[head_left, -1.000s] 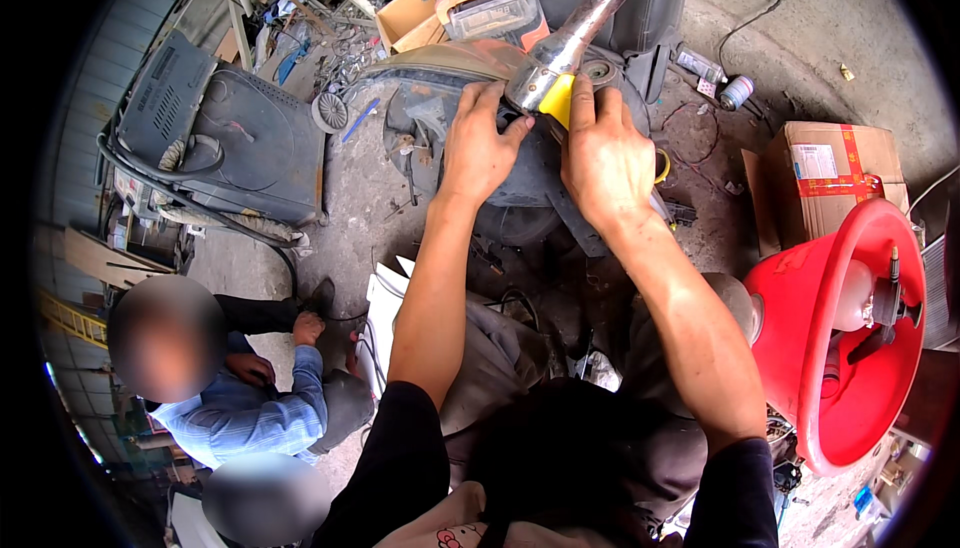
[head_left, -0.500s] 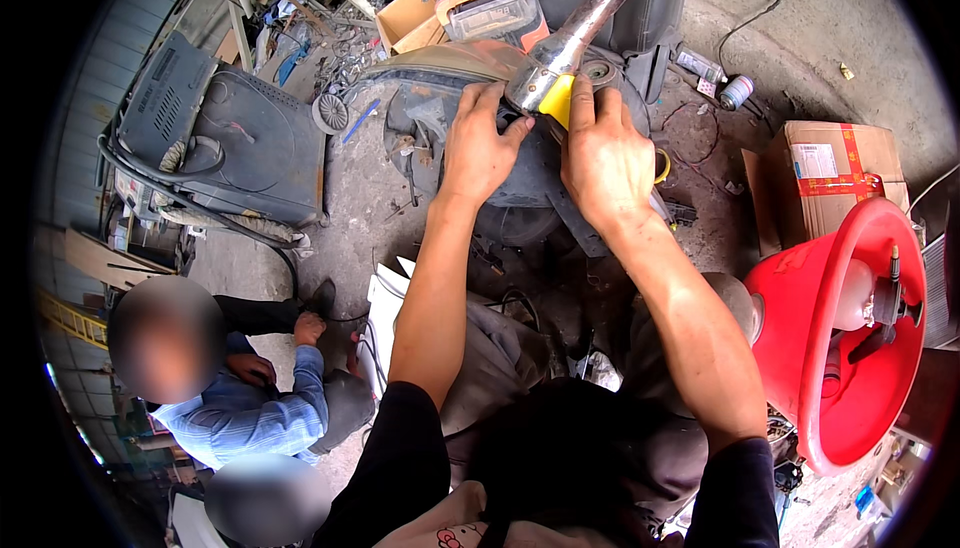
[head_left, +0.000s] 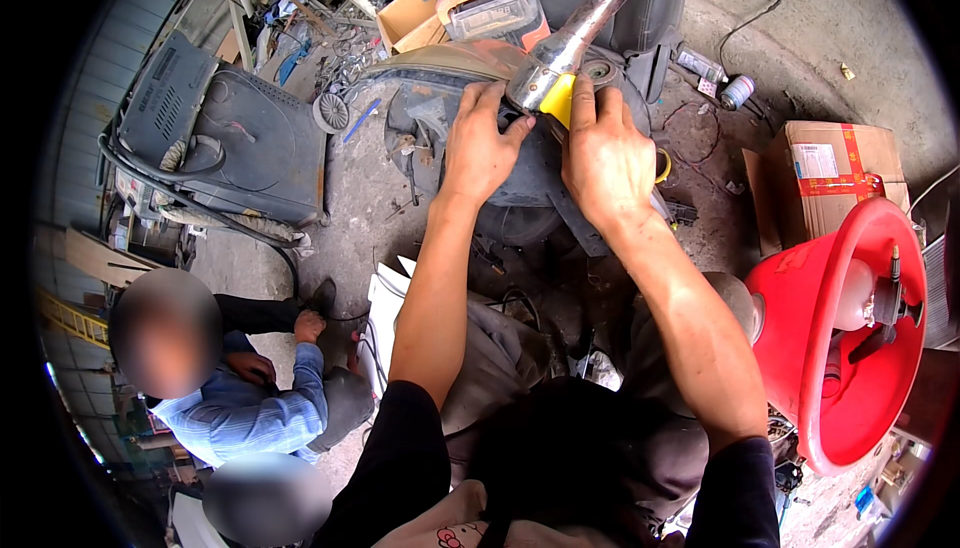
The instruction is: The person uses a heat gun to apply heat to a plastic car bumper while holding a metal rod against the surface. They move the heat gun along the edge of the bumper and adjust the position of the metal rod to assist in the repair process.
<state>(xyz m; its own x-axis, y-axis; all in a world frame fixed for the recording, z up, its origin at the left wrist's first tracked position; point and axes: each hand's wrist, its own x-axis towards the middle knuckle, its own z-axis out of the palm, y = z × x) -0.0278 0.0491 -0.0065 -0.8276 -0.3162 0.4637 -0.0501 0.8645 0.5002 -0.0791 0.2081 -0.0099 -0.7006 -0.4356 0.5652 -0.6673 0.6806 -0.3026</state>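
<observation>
the left hand (head_left: pixel 480 143) lies at the upper edge of a dark rounded part (head_left: pixel 525 188), its fingers bent forward and its thumb reaching toward the other hand; whether it is gripping anything is hard to tell. the right hand (head_left: pixel 608 153) has its fingers bent down beside a yellow piece (head_left: pixel 557 98), touching it by the look of things, though the fingers hide whether they are closed on it. the yellow piece sits between the two hands, right at the wide end of a silver tapered tool (head_left: pixel 585 23), which slants up and to the right with its thin tip over a black seat (head_left: pixel 655 8).

beyond the hands are an orange-edged case (head_left: pixel 495 13) and a small open carton (head_left: pixel 408 20). at left, a blue stick (head_left: pixel 361 120) lies on the floor near a grey machine (head_left: pixel 265 143), and a person in a blue shirt (head_left: pixel 250 423) is lower down. at right, a taped cardboard box (head_left: pixel 845 163) stands just behind a tilted red tub (head_left: pixel 785 328).
</observation>
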